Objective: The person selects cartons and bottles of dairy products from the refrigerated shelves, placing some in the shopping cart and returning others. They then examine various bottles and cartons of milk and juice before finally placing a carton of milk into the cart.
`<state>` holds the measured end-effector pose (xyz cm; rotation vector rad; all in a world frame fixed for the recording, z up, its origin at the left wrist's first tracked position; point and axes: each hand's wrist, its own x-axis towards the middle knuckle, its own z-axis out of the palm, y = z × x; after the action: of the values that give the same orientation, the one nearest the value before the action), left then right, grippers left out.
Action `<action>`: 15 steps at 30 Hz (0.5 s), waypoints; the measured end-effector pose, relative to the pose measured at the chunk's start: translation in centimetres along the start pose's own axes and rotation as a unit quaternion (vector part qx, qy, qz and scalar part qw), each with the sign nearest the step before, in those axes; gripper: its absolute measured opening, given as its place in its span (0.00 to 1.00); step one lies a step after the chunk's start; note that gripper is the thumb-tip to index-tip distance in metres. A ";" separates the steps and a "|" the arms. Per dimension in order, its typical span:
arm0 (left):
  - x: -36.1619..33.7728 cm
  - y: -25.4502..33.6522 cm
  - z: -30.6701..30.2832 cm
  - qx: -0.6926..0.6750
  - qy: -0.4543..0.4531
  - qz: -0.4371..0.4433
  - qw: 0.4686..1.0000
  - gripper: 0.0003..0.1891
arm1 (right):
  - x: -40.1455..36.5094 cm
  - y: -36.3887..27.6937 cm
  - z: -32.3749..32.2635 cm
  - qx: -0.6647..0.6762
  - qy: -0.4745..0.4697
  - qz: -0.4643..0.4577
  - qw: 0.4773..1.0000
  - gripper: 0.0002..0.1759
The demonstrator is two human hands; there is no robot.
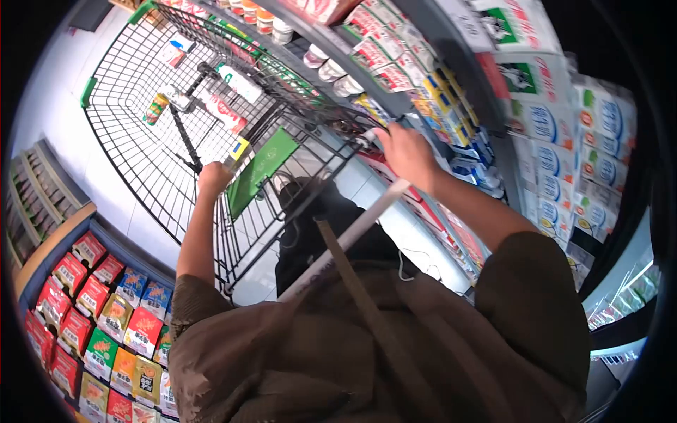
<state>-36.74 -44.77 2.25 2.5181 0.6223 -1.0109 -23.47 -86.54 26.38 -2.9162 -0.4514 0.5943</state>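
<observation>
My left hand [214, 178] is over the shopping cart [134, 190], its fingers closed at a small package with a yellow label [238, 149]. Beside it slants the green panel [264, 173] of the cart's seat. My right hand [409, 156] is at the cart's right side, near the shelf, fingers curled; what they grip is hard to make out. In the cart lie a red-and-white pack [224, 113], a white pack with green print [240, 83] and a yellow-and-green container [155, 110]. The pale handle bar [345, 236] crosses in front of my body.
Shelves with boxed cartons [384, 60] and white-lidded tubs [331, 70] run along the right. Stacked milk cartons [553, 166] stand farther right. At lower left is a rack of colourful pouches [106, 317]. Pale floor tiles [63, 162] lie left of the cart.
</observation>
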 end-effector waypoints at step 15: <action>-28.1 14.4 -10.1 -0.214 0.281 0.257 0.899 0.19 | 0.1 1.0 0.8 0.118 0.059 -0.053 0.990 0.35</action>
<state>-41.79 -59.55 31.47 2.3483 0.2436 0.0557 -23.45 -87.41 25.44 -2.6648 -0.4826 0.4261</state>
